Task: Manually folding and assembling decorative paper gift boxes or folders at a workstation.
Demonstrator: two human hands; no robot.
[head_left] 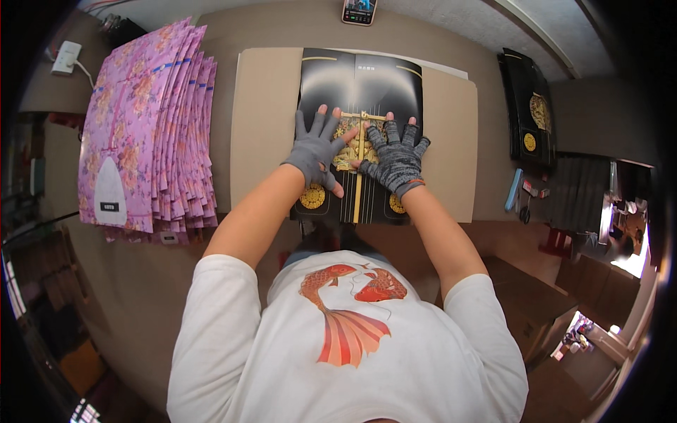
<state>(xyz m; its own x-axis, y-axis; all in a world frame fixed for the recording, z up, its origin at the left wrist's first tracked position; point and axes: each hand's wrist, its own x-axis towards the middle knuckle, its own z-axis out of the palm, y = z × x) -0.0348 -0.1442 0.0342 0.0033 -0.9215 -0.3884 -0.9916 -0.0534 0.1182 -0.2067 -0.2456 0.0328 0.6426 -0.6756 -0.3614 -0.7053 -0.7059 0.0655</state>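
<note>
Flat black-and-gold glossy paper bag (360, 92), long axis running straight away from the body, centred on a tan cardboard sheet (264, 127) atop the desk (233, 28). Left hand (317, 149) and right hand (396, 158), both grey-gloved with fingers spread, pressing palms-down on either side of its gold centre strip (360, 176), equally near.

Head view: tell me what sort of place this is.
Probably a small packaging workshop: a fanned stack of flat pink floral paper bags, a black-and-gold flat paper bag under both gloved hands, a tan cardboard work board.
</note>
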